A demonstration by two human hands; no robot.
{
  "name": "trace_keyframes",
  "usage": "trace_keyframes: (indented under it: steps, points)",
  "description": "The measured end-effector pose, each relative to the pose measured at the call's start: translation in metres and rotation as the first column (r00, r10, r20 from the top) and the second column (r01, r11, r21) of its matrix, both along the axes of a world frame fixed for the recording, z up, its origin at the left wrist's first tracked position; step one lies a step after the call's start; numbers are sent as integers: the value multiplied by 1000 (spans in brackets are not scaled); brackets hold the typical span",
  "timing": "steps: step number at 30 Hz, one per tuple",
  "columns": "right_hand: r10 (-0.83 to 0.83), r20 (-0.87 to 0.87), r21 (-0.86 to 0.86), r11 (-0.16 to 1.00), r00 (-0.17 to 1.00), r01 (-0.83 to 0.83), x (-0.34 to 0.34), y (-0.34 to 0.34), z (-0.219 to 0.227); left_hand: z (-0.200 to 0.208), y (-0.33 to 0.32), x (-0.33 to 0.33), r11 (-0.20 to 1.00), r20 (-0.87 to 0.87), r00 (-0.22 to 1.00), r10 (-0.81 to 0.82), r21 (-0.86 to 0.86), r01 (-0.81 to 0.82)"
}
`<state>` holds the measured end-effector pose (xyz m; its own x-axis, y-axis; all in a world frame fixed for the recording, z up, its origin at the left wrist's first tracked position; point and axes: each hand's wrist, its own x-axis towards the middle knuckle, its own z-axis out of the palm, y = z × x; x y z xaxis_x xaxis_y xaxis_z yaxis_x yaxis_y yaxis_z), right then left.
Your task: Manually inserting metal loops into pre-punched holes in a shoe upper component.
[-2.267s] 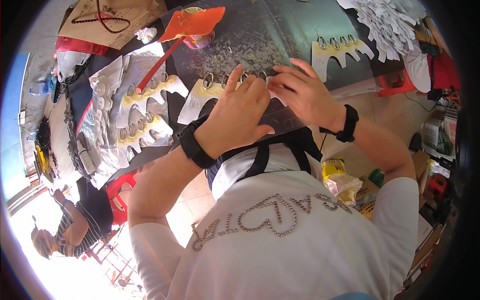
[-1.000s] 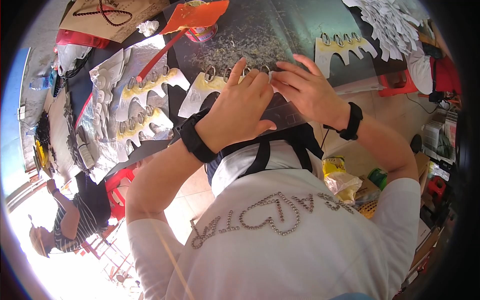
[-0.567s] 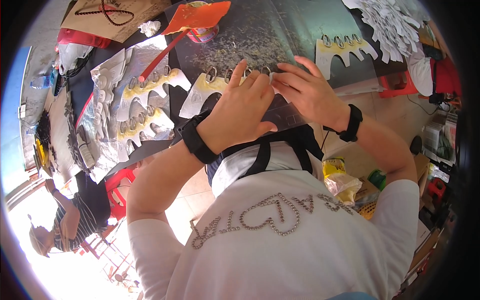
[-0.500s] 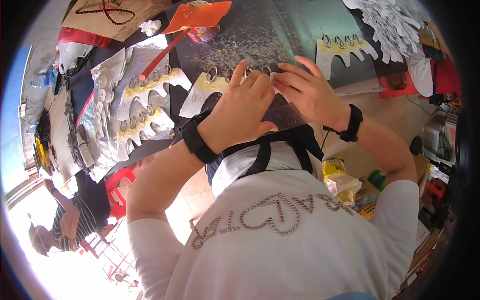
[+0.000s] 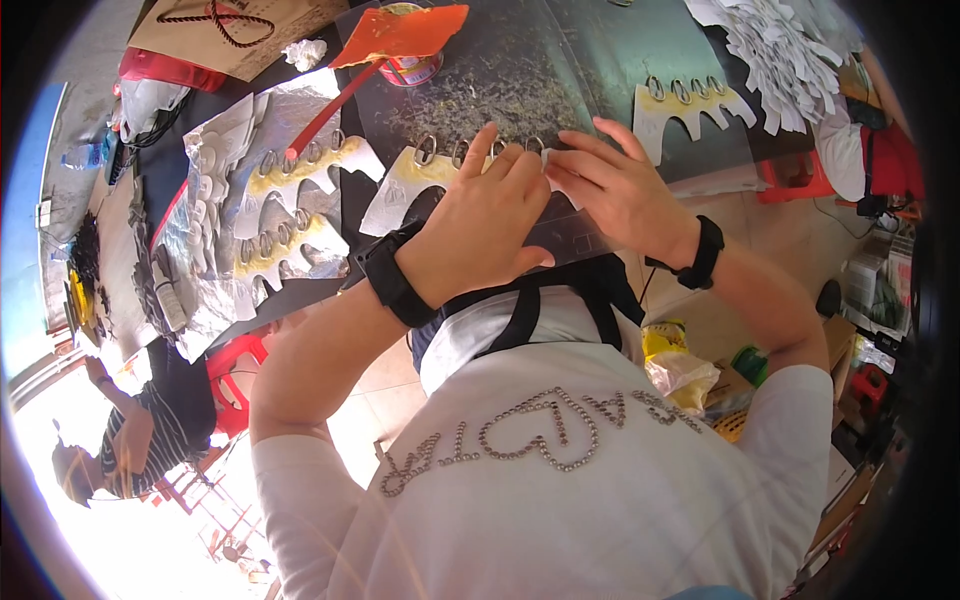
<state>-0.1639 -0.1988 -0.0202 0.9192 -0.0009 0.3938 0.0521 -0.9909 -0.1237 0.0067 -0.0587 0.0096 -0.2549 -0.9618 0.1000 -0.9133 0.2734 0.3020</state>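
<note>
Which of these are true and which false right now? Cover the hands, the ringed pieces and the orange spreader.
1. The left hand and right hand are at the same white piece. True.
2. The orange spreader is in the left hand. False: neither hand holds it; its blade shows over the tin.
3. Another ringed piece lies beyond the right hand, to the right. True.
4. The right wrist is bare. False: it wears a black band.
5. The foil lies to the left of the left hand. True.

On the surface, one cutout lies beneath the left hand; two cutouts left, another cutout right, can behind.
</note>
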Motion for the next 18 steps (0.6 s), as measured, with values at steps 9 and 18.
trace_keyframes:
  steps: [9,18]
  points:
    - [-14,-1,50,999,1000,14,1,1,-3,-1,1,1,1000,47,999,5,-21,-4]
    - [0,-48,157,988,999,8,1,-4,2,-2,3,0,1000,51,999,6,6,-7]
